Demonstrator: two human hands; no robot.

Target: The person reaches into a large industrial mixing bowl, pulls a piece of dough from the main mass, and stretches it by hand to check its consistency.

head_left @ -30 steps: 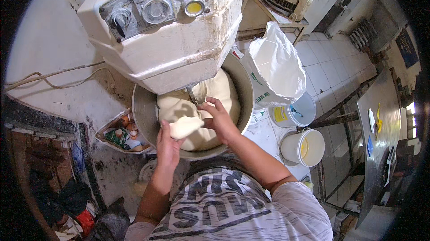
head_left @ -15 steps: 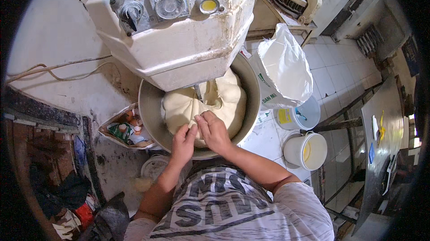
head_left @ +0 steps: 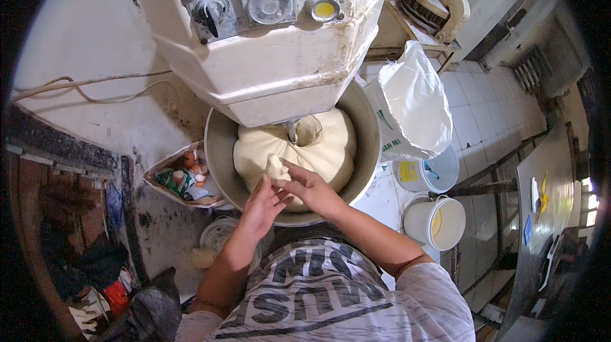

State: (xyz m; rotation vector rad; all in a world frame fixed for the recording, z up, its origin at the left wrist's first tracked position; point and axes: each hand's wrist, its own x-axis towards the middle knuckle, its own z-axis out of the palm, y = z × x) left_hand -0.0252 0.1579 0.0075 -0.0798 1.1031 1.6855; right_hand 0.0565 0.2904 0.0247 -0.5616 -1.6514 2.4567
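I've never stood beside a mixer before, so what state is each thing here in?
Left fingers: bent, close to the small dough lump; grip unclear
Right fingers: bent, at the same lump; grip unclear
Main dough: smooth, bulging, hollowed beside the metal rod
Bowl: uncovered in front, holding dough
Mixer: over the bowl; whether running, unclear
Sack: open-mouthed
White bucket: lidless
Yellow-labelled bucket: lidless
Eggshells: broken

Dough [head_left: 334, 157] lies in the bowl [head_left: 370, 180], the mixer head [head_left: 273, 71] above it, the left hand [head_left: 256, 207] and right hand [head_left: 310, 190] over its near side. Left of the bowl, a bag [head_left: 205, 202] holds what look like eggshells [head_left: 200, 179]. Right stands a sack [head_left: 417, 110], 2 buckets [head_left: 452, 223] before it, a machine [head_left: 425, 6] behind, a table [head_left: 562, 176] farther right.
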